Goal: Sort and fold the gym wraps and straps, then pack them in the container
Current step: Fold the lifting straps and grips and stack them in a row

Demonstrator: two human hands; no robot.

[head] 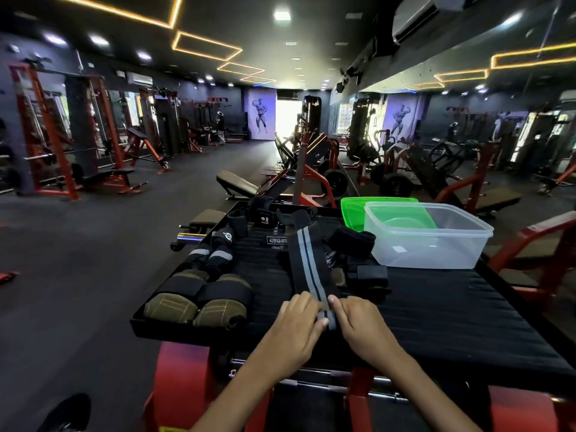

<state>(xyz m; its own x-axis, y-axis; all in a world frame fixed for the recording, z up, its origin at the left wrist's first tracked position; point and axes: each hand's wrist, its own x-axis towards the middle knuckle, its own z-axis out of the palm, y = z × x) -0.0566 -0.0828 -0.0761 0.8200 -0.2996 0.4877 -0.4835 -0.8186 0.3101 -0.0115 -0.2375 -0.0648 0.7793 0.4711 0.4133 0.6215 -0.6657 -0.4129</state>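
Observation:
A long black wrap with two grey stripes [307, 260] lies stretched away from me on the black padded platform [452, 313]. My left hand [296, 319] and my right hand [358, 322] both pinch its near end, which is folded over into a small roll. A clear plastic container [427, 241] stands at the far right of the platform with nothing in it. Its green lid [352, 210] lies behind it. Two olive-tipped padded rolls [199, 302] sit at the left front. More black wraps and straps [355, 241] lie piled past the striped wrap.
Two black rolled wraps with grey bands [213, 254] lie at the left, more straps [261, 213] at the far edge. The platform rests on a red machine frame [184, 378]. Gym benches and racks surround it, with dark open floor [78, 260] to the left.

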